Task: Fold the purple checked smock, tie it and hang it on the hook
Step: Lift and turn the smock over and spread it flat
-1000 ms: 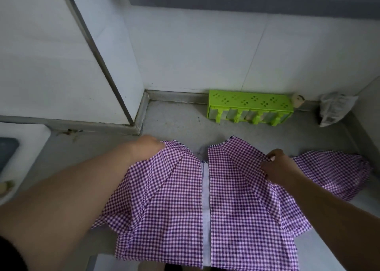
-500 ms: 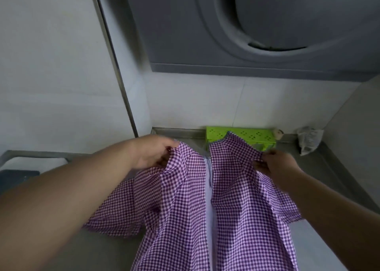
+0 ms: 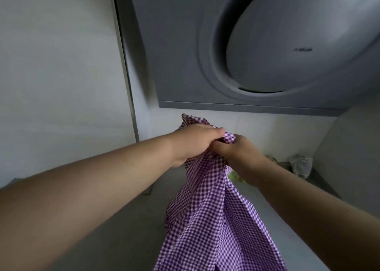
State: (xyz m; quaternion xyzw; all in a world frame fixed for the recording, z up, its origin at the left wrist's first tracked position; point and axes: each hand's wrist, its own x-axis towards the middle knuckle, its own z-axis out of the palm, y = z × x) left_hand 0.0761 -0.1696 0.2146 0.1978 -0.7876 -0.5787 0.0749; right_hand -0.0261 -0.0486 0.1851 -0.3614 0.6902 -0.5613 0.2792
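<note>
Both hands are up in front of the person, pressed close together, and between them they hold the top of the purple checked smock [image 3: 207,219] bunched into a knot of cloth. The left hand [image 3: 195,143] is closed over the gathered fabric, thumb lying along the top; a small peak of check pokes out on its far side. The right hand [image 3: 236,149] touches it from the right, fingers curled into the same bunch — how much cloth it grips I cannot quite tell, since the left hand covers the meeting point. From the hands the smock hangs down toward the near edge of the view, widening as it falls over the grey counter [image 3: 127,225]. On the far wall above sits a grey appliance [image 3: 185,54] with a big round door [image 3: 298,38]. A crumpled plastic bag [image 3: 300,165] lies in the far right corner, and a sliver of something green [image 3: 236,177] shows just under the right wrist.
</note>
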